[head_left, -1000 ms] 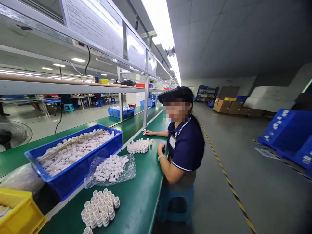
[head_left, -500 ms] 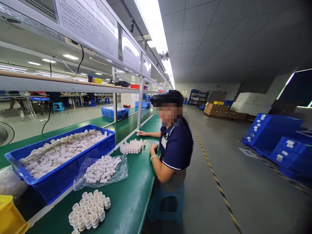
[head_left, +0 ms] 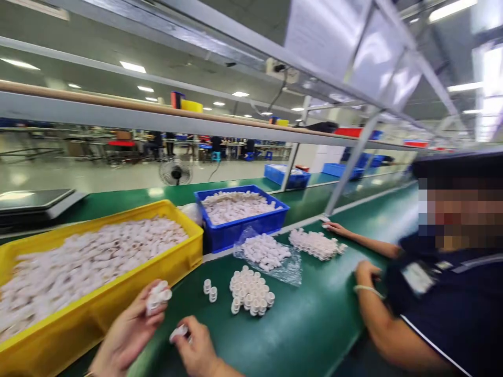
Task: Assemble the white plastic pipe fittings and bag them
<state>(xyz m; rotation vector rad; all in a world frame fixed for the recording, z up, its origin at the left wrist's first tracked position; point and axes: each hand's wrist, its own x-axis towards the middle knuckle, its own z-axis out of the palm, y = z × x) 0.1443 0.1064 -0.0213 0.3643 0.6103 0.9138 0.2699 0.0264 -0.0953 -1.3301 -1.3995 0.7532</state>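
Right, left hand has its fingers curled round a small bunch of white fittings, held up by the front wall of the yellow bin. Right hand pinches a white piece between thumb and fingers, low over the green bench; exact count per hand unclear, blurry. Two loose fittings stand just beside a packed cluster. Behind: more pieces on a clear plastic bag, near the blue bin.
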